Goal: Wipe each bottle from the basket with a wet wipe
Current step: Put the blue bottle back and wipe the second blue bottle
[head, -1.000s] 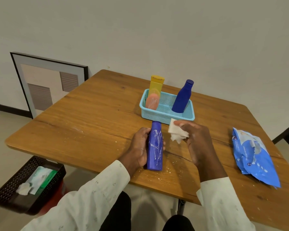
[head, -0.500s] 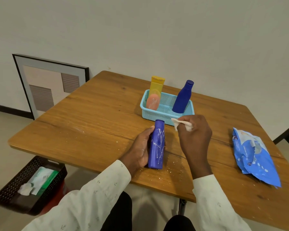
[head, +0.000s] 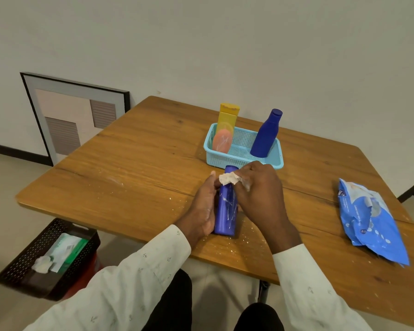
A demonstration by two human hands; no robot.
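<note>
Left hand (head: 204, 207) curled round the left side of a dark blue plastic bottle (head: 226, 211) lying on its side on the wooden table (head: 139, 168), cap end pointing away from the person; white smears across the bottle body. Right hand (head: 258, 189) pinches a crumpled white wet wipe (head: 228, 179), pressed on the bottle's neck just beyond the left hand's fingertips.

Just past the grip, touching or nearly touching the bottle cap: a light blue perforated plastic basket (head: 243, 161). Inside it a second dark blue bottle (head: 265, 134) leaning, a yellow rectangular bottle (head: 227, 115) upright, and a pink-orange oval bottle (head: 222, 140) in front of the yellow one. No labels readable on any bottle.

Well to the right of the grip: a blue wet wipe pack (head: 371, 220) flat on the table, print too small to read.

Table top has white specks around the bottle. Below-left of the grip, on the floor: a black perforated bin (head: 17, 271) with a green-white packet and a used wipe. A framed picture (head: 74, 115) leans on the plain white wall.
</note>
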